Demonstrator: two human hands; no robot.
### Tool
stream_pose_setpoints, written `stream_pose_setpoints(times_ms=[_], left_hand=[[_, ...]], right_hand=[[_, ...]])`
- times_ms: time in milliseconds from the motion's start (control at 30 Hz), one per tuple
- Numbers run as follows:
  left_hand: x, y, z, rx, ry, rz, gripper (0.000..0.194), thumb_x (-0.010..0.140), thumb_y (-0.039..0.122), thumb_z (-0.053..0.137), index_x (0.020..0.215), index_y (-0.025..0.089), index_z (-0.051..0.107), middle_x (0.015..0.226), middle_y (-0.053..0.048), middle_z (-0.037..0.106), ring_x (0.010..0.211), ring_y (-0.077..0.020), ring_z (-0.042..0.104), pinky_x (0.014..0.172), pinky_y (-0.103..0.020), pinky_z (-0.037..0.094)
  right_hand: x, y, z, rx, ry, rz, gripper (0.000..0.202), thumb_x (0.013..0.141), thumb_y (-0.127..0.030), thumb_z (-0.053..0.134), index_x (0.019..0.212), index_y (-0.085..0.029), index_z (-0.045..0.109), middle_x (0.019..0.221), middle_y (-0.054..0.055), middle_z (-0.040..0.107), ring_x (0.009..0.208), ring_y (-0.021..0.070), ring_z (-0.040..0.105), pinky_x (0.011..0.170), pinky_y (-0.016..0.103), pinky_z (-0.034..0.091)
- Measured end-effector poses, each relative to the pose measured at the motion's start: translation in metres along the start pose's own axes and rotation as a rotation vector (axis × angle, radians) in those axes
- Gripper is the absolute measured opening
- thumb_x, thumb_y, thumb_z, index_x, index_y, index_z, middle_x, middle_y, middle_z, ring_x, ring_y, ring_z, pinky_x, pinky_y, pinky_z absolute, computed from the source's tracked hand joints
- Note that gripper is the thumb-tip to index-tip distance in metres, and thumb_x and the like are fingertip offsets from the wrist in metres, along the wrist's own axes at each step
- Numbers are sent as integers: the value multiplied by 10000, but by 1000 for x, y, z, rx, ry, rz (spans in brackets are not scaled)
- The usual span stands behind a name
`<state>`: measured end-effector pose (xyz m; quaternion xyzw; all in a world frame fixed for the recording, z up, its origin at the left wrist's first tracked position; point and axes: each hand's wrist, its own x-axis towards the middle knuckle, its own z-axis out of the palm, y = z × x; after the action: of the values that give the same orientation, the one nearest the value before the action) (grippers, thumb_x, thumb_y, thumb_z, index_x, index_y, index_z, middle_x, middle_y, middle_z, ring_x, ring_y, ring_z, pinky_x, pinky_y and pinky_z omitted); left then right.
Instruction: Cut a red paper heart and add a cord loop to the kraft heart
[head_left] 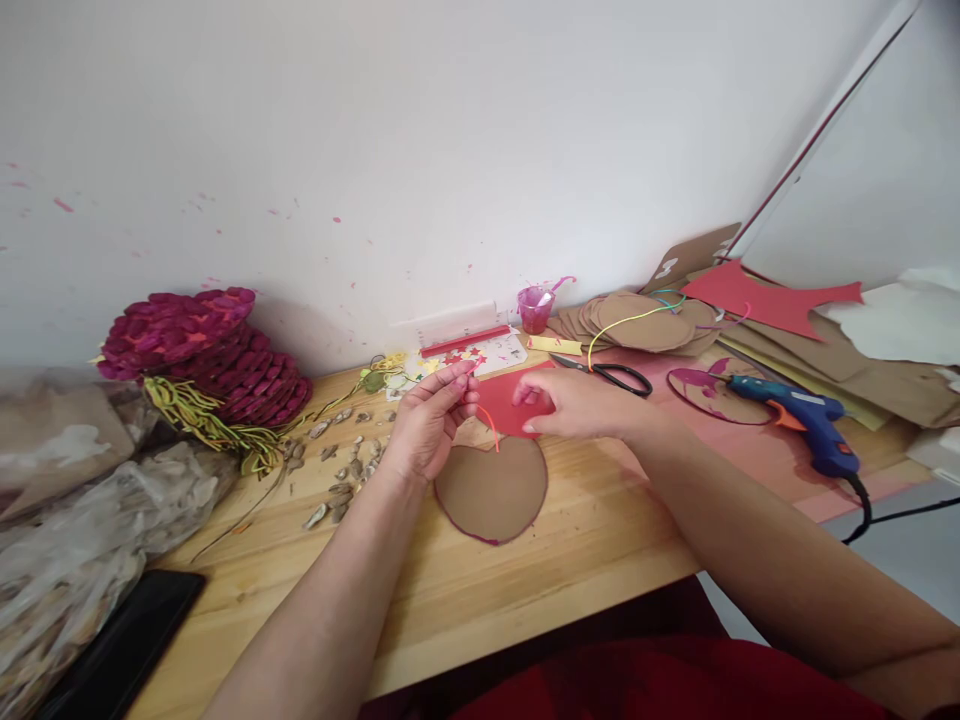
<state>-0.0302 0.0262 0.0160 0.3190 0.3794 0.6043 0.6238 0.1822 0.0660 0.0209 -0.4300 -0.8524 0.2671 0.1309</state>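
Note:
My left hand (435,415) is raised over the table, thumb and fingers pinched on an orange cord (489,420), whose free end hangs down. To its right, my right hand (566,403) has its fingers curled and its thumb apart, with nothing visible between them. A round brown cardboard disc (495,490) with a dark purple edge lies below both hands. Behind them is a sheet of red paper (499,390), partly covered by my right hand. Black scissors (626,380) lie behind my right wrist.
A blue glue gun (814,425) and a paint-stained disc (705,395) lie at right. Cardboard discs (637,322) and a purple cup (535,310) stand behind. At left are a purple layered object (247,370), scattered shells (341,490) and a black phone (127,645).

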Motion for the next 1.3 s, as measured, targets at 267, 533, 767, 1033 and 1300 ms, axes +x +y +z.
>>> stream_pose_setpoints(times_ms=[267, 533, 767, 1033, 1300], left_hand=[[-2, 0, 1, -3, -64, -50, 288, 705, 158, 809, 985, 136, 740, 788, -19, 689, 625, -63, 622, 571, -152, 527], [-4, 0, 0, -84, -143, -77, 316, 710, 133, 809, 1021, 138, 750, 806, -29, 706, 645, -70, 635, 593, -156, 542], [-2, -1, -1, 3, -90, -43, 325, 673, 180, 850, 981, 154, 751, 803, -22, 722, 581, -52, 607, 531, -145, 490], [-4, -5, 0, 226, -113, -26, 542, 680, 276, 866, 1177, 177, 674, 796, -15, 735, 465, -34, 560, 402, -125, 364], [-6, -7, 3, 173, -95, -3, 533, 689, 254, 858, 1174, 163, 657, 752, 11, 706, 460, -39, 563, 407, -128, 400]], right_hand=[[2, 17, 0, -265, 112, 35, 227, 749, -138, 633, 965, -204, 660, 981, 64, 713, 940, 241, 638, 767, 325, 463], [-1, -24, 14, 572, -34, -136, 445, 841, -324, 687, 1262, -221, 585, 1167, 60, 703, 1039, 192, 669, 852, 308, 531], [4, -22, 9, 607, 154, 1, 243, 875, -366, 618, 888, -147, 724, 788, 45, 718, 746, 161, 657, 680, 271, 504], [3, -26, 3, 791, 356, 18, 277, 792, -381, 715, 903, -129, 737, 808, 43, 719, 706, 132, 616, 664, 260, 473], [1, -27, 3, 693, 311, 2, 251, 822, -392, 702, 850, -146, 743, 770, 40, 724, 659, 122, 611, 580, 237, 456]])
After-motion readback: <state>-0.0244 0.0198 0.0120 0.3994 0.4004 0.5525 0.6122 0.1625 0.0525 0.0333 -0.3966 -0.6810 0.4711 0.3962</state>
